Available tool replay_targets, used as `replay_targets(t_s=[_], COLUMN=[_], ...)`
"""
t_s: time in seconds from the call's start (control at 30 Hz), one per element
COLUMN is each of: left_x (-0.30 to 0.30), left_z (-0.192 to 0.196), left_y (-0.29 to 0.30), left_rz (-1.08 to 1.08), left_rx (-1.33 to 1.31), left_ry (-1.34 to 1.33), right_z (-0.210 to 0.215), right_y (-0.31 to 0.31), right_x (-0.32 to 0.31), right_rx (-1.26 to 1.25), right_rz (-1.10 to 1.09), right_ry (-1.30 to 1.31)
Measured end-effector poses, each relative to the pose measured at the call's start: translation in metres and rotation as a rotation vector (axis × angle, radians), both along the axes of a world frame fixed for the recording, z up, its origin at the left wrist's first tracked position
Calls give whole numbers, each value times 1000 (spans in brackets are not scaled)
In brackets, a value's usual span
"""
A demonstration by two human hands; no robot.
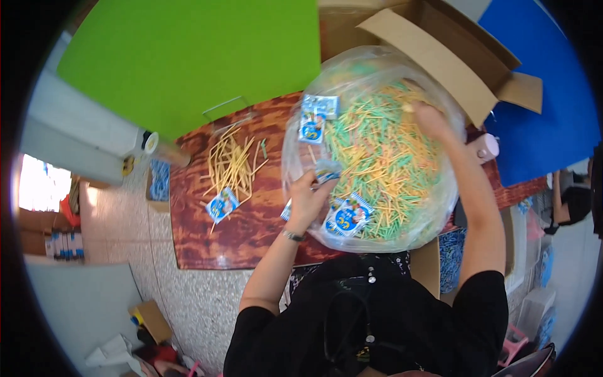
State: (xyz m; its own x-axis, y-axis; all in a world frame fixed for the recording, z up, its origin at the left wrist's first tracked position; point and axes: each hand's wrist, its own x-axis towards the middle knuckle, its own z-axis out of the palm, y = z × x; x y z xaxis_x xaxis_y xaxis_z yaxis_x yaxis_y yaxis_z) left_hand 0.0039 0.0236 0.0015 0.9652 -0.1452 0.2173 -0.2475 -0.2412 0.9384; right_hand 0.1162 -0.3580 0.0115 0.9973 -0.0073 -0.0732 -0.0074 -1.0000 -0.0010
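My left hand [306,200] pinches a small blue-and-white packet [328,171] at the near left side of a large clear plastic bag [292,147]. The bag lies open and holds a heap of thin sticks [386,169] in green, yellow and orange. At the heap's far right my right hand [427,118] reaches in among the sticks; its fingers are blurred and partly hidden, so any grip is unclear. More packets rest on the bag: one pair [312,125] at the far left and another packet [347,215] at the near edge.
Loose yellow sticks [232,163] lie on the red-brown patterned table [188,232], with a packet [222,205] by them. A cardboard box [433,53] stands behind the bag, between a green panel [201,56] and a blue one [540,107]. A pink-white cylinder [487,147] sits right of the bag.
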Motion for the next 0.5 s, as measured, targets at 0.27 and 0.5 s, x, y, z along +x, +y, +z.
replay_targets(t_s=[0.27, 0.5], left_x=[-1, 0], left_z=[-9, -4], left_y=[-7, -10], left_rz=[36, 70], left_rx=[153, 259], left_ry=[-193, -506], right_z=[129, 162], right_y=[120, 165], right_x=[-82, -89], right_rx=[997, 249], right_rz=[269, 635], right_ry=[327, 341])
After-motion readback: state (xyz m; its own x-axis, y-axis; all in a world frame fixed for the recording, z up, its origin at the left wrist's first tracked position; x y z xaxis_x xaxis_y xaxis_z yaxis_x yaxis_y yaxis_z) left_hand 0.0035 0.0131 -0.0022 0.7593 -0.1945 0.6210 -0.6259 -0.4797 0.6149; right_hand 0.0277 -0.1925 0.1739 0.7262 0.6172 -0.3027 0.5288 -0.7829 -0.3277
